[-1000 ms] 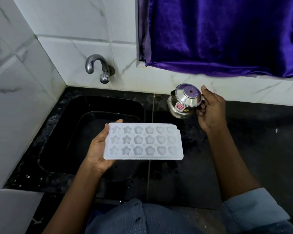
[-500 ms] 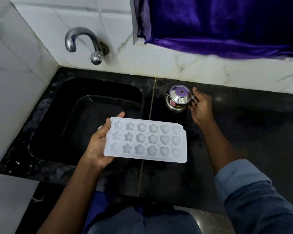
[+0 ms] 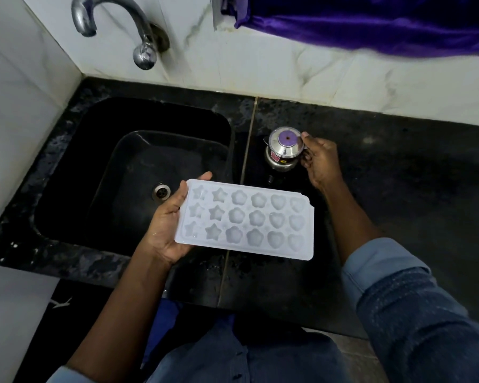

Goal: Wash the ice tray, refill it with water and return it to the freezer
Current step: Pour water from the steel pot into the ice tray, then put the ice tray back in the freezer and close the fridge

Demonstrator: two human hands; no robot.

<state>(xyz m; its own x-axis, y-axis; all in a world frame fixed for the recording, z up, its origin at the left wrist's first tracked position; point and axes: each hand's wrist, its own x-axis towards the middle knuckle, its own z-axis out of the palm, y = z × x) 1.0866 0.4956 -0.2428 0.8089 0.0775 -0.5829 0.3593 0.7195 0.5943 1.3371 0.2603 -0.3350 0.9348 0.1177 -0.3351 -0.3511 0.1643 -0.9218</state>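
Ice tray (image 3: 246,219) at frame centre, level, above right rim of sink (image 3: 67,167). Left hand (image 3: 168,225) grips short end, thumb on top, fingers beneath. Right hand (image 3: 320,161) curls round handle of steel jug (image 3: 284,153). Tray looks light, thin, bendy, probably slippery. Once filled, hold both ends.

head view, looking steeply down, close over sink (image 3: 67,167) and counter (image 3: 398,189)
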